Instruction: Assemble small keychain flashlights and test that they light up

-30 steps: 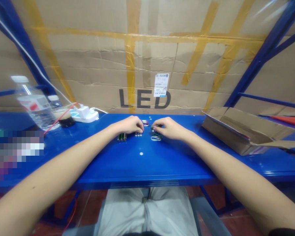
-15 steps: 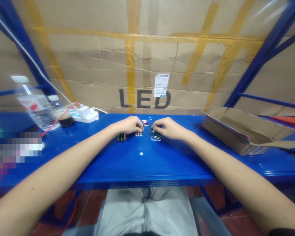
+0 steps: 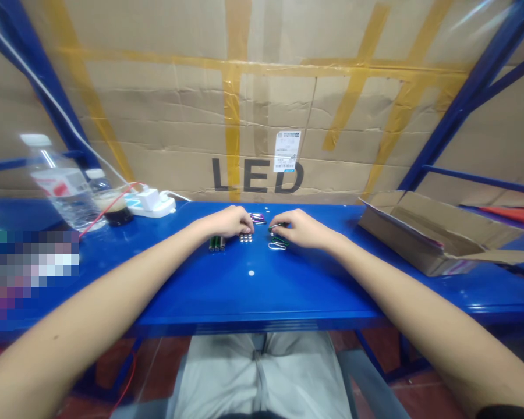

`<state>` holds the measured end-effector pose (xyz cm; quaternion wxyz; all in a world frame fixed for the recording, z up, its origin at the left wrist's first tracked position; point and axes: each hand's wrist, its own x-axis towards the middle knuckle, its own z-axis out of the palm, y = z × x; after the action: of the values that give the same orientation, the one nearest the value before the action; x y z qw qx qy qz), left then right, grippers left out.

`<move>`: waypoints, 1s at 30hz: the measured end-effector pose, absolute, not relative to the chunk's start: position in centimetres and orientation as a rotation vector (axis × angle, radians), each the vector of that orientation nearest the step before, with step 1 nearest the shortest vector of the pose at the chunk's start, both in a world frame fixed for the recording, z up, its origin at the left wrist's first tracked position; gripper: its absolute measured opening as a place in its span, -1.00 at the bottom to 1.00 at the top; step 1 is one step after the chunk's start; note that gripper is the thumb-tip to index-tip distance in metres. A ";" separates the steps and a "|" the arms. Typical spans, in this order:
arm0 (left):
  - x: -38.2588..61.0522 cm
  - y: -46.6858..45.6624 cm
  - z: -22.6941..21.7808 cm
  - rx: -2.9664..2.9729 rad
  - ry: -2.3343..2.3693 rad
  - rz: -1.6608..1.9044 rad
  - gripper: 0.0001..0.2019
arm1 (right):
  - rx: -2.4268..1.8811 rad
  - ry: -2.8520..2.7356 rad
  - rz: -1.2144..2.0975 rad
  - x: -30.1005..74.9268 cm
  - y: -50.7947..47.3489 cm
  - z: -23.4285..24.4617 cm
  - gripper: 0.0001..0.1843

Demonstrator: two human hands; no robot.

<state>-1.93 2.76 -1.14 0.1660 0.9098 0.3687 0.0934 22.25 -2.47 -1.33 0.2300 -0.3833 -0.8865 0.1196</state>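
My left hand [image 3: 233, 222] is over the table with its fingers curled down and pinched, right at a small group of round silver pieces [image 3: 246, 238]; whatever lies between its fingertips is hidden. Several dark green cylinders [image 3: 217, 244] lie side by side under its wrist. Just beyond its fingertips are shiny purple pieces [image 3: 257, 218], too small to name. My right hand [image 3: 297, 226] is closed, thumb against fingers, on a green carabiner [image 3: 276, 226]. Below that hand, silver and green carabiners [image 3: 277, 245] rest on the blue table [image 3: 253, 297], partly covered by its fingers.
An open cardboard box [image 3: 436, 233] stands at the right. At the left are a water bottle [image 3: 61, 180], a cup of dark liquid [image 3: 116, 210] and a white power strip [image 3: 157, 205] with cables. A large carton [image 3: 179, 116] marked LED rises behind the table.
My left fingertips have shifted very slightly to the left over the silver pieces, more of which now show. The right hand has stayed in place with the green carabiner.
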 end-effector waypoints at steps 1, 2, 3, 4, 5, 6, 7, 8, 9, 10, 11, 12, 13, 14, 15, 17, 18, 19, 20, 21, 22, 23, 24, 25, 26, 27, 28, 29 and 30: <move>-1.9 2.8 -1.1 2.586 1.054 0.262 -0.80 | -1.055 -2.440 0.330 22.2 -2.5 -1.3 -0.76; -1.9 2.7 -1.1 2.582 1.059 0.256 -0.80 | -1.054 -2.441 0.329 22.2 -2.5 -1.4 -0.76; -1.9 2.7 -1.1 2.578 1.065 0.251 -0.80 | -1.053 -2.443 0.329 22.2 -2.5 -1.4 -0.76; -1.9 2.7 -1.1 2.575 1.069 0.249 -0.80 | -1.054 -2.444 0.327 22.2 -2.4 -1.4 -0.76; -1.9 2.7 -1.1 2.572 1.070 0.253 -0.80 | -1.054 -2.445 0.327 22.2 -2.4 -1.4 -0.76; -1.9 2.7 -1.1 2.570 1.069 0.260 -0.80 | -1.054 -2.446 0.328 22.2 -2.4 -1.3 -0.76; -1.9 2.7 -1.1 2.567 1.069 0.267 -0.80 | -1.055 -2.447 0.329 22.2 -2.4 -1.3 -0.76; -1.9 2.7 -1.2 2.565 1.069 0.276 -0.80 | -1.056 -2.448 0.330 22.2 -2.4 -1.3 -0.76; -1.9 2.7 -1.2 2.562 1.070 0.285 -0.80 | -1.057 -2.450 0.329 22.2 -2.5 -1.3 -0.76; -1.9 2.8 -1.2 2.556 1.075 0.291 -0.80 | -1.058 -2.451 0.328 22.2 -2.5 -1.3 -0.76; -1.9 2.7 -1.2 2.546 1.083 0.295 -0.80 | -1.059 -2.452 0.327 22.2 -2.5 -1.3 -0.76; -1.9 2.7 -1.2 2.531 1.092 0.297 -0.80 | -1.060 -2.452 0.325 22.2 -2.5 -1.2 -0.77; -1.9 2.7 -1.2 2.515 1.102 0.298 -0.80 | -1.061 -2.452 0.325 22.2 -2.5 -1.2 -0.77; -1.9 2.7 -1.2 2.500 1.112 0.298 -0.80 | -1.061 -2.451 0.325 22.2 -2.6 -1.2 -0.77; -1.9 2.6 -1.2 2.488 1.123 0.298 -0.79 | -1.060 -2.451 0.325 22.2 -2.6 -1.2 -0.77; -1.9 2.6 -1.2 2.473 1.143 0.297 -0.79 | -1.056 -2.451 0.326 22.1 -2.6 -1.2 -0.77; -1.9 2.6 -1.2 2.469 1.153 0.293 -0.78 | -1.057 -2.451 0.327 22.1 -2.6 -1.2 -0.77; -1.9 2.5 -1.1 2.469 1.161 0.287 -0.77 | -1.058 -2.451 0.329 22.1 -2.6 -1.2 -0.76; -1.9 2.5 -1.0 2.473 1.168 0.280 -0.77 | -1.059 -2.451 0.332 22.1 -2.6 -1.2 -0.76; -2.0 2.5 -0.8 2.485 1.173 0.282 -0.77 | -1.059 -2.450 0.336 22.1 -2.6 -1.2 -0.76; -2.0 2.4 -0.6 2.507 1.177 0.299 -0.77 | -1.059 -2.448 0.340 22.1 -2.6 -1.1 -0.77; -2.0 2.2 -0.4 2.536 1.181 0.338 -0.77 | -1.059 -2.446 0.348 22.1 -2.7 -1.1 -0.77; -2.0 2.0 -0.3 2.569 1.184 0.397 -0.78 | -1.062 -2.440 0.356 22.1 -2.7 -1.1 -0.77; -1.9 1.7 -0.1 2.600 1.179 0.470 -0.79 | -1.066 -2.426 0.363 22.1 -2.8 -1.0 -0.77; -1.8 1.3 0.0 2.619 1.167 0.553 -0.79 | -1.072 -2.401 0.371 22.0 -2.8 -1.0 -0.77; -1.6 0.8 0.0 2.623 1.148 0.638 -0.80 | -1.079 -2.364 0.381 21.9 -2.9 -1.0 -0.77; -1.3 0.3 -0.1 2.611 1.110 0.710 -0.80 | -1.086 -2.318 0.394 21.8 -2.9 -1.0 -0.77; -1.0 -0.3 -0.3 2.552 1.084 0.789 -0.80 | -1.089 -2.270 0.414 21.7 -3.0 -1.0 -0.76; -0.5 -0.8 -0.6 2.487 1.051 0.857 -0.77 | -1.087 -2.227 0.440 21.6 -3.0 -1.0 -0.75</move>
<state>-0.53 -0.83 -0.60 0.1541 0.8675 0.3666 0.2988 21.65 -2.97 -1.01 0.3071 -0.4109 -0.8421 0.1664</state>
